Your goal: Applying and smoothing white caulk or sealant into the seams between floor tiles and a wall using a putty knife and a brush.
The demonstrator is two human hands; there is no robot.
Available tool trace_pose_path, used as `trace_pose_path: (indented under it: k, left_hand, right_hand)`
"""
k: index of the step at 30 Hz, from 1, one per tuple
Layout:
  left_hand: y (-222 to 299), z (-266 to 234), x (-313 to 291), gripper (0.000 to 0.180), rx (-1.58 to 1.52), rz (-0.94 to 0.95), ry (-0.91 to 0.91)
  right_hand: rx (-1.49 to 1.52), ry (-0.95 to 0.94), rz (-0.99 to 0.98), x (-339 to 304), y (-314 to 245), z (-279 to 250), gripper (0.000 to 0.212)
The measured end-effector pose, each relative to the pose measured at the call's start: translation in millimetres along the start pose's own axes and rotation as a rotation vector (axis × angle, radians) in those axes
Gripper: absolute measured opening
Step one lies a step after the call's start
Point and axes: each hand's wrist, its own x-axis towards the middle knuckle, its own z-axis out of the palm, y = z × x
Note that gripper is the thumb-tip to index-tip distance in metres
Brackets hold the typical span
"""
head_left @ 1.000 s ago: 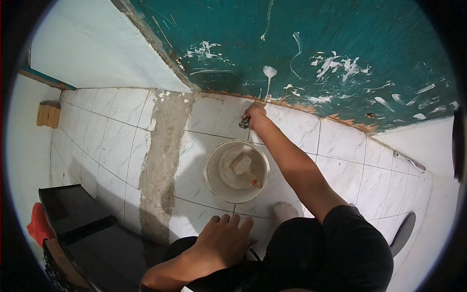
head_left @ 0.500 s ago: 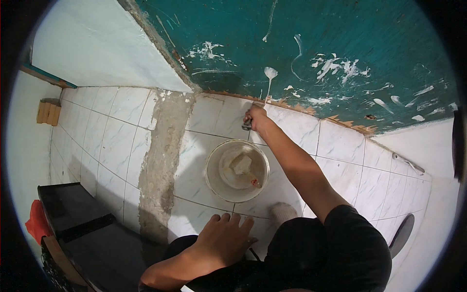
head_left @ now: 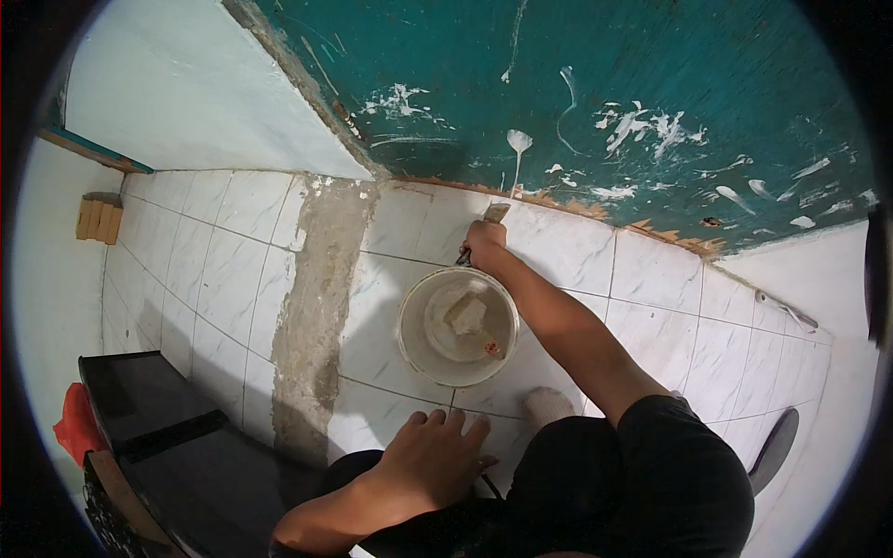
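Right hand (head_left: 486, 244) is reaching far, fingers curled tight around the handle of a putty knife (head_left: 494, 215), blade lying at the seam where the white tiled floor (head_left: 223, 270) is meeting the teal wall (head_left: 595, 65). White splashes are showing on the teal wall above the blade. White bucket (head_left: 458, 325) is sitting on the tiles just near of that hand, left of the forearm, with a pale lump and an orange-tipped bit inside. Left hand (head_left: 433, 460) is resting near, on the person's dark-clad knee, fingers loosely spread, holding nothing. A grey bare cement strip (head_left: 312, 307) is running through the tiles left of the bucket. Small tan block (head_left: 98, 219) is lying far left; red cloth (head_left: 76, 426) is lying near left beside a black panel (head_left: 167, 428)
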Motion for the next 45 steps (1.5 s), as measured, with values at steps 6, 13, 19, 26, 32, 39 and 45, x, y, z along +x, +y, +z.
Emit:
trace_pose_path:
  k: [6, 13, 19, 26, 32, 39, 45]
  left_hand:
    - [-5, -8, -3, 0.056, -0.036, -0.068, -0.13]
    - [-3, -18, -3, 0.055, -0.014, 0.101, -0.113]
    - [-21, -3, -19, 0.056, -0.029, 0.01, -0.083]
    - [-34, 2, -27, 0.056, -0.009, 0.048, -0.055]
    - [-40, -2, -30, 0.054, -0.037, 0.054, -0.053]
    - [-38, -4, -27, 0.051, 0.025, 0.123, -0.049]
    - [-48, 0, -32, 0.052, -0.048, -0.013, -0.083]
  right_hand:
    - [-0.069, 0.098, -0.042, -37, -18, 3, 0.007]
    - [-0.713, -0.052, -0.403, 135, -1, -42, 0.011]
    - [0.306, 0.045, -0.032, 2, -17, 20, 0.019]
    - [0.422, 0.109, 0.008, -19, -18, 27, 0.015]
    - [0.535, 0.149, 0.087, -5, -32, 39, 0.019]
    - [-0.106, 0.175, 0.01, 87, -35, 10, 0.03]
    - [0.599, 0.219, 0.111, -11, -30, 54, 0.026]
